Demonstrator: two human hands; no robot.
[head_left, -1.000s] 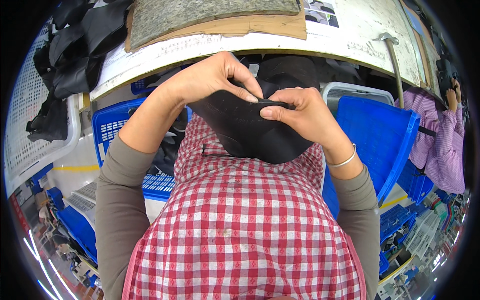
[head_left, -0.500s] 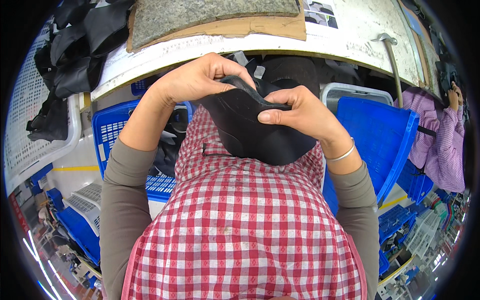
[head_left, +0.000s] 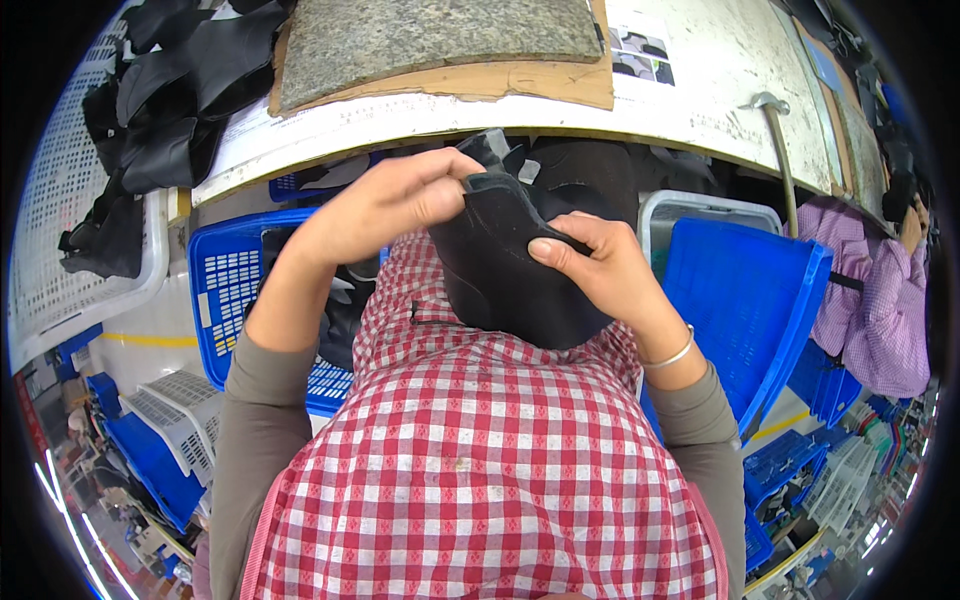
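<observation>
A black shoe upper [head_left: 520,285] hangs over my lap, its open top edge facing away from me and its rounded part toward me. My right hand [head_left: 605,265] grips the upper's right rim, thumb on the near face and the fingers partly hidden behind it. At the upper's left top corner, my left hand [head_left: 400,200] pinches the edge between bent fingers and thumb. Just beyond that corner a grey strip [head_left: 490,145] sticks up among dark pieces. A red and white checked apron [head_left: 470,450] lies beneath the work.
Ahead is a white workbench [head_left: 700,90] with a stone slab [head_left: 440,45] on cardboard [head_left: 540,82]. A hammer [head_left: 775,130] rests at its right. Several black uppers [head_left: 180,80] are heaped left. Blue crates [head_left: 740,310] flank me; a person in a purple checked sleeve [head_left: 885,320] is at right.
My left hand has shifted from inside the rim to the upper's left corner. The upper has turned, its left end higher, and moved slightly toward me. My right hand keeps its grip.
</observation>
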